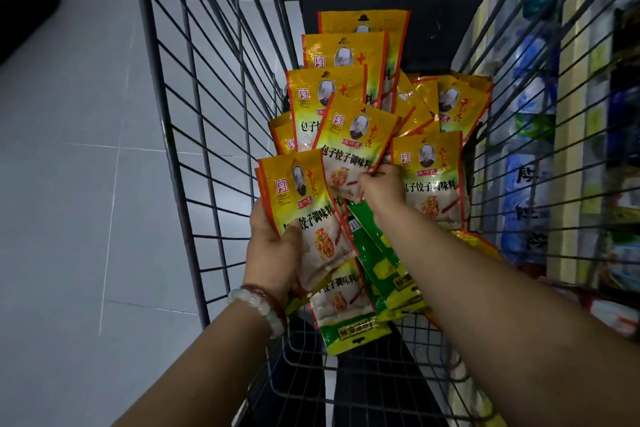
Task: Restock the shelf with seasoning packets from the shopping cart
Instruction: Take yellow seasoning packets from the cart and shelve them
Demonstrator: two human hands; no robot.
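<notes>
A wire shopping cart point(194, 135) holds several yellow and green seasoning packets point(349, 55), piled upright and overlapping. My left hand point(273, 253) grips a small stack of these packets point(311, 208) by its lower part, thumb across the front. My right hand point(382, 184) reaches into the pile and pinches the lower edge of another packet point(353, 139) leaning in the middle. More packets point(429, 177) stand to the right of that hand, and some lie under my forearms.
The shelf point(568, 114) with blue, green and yellow goods runs along the right, seen through the cart's wire side. Grey floor tiles point(76, 149) lie to the left. A beaded bracelet point(259, 305) is on my left wrist.
</notes>
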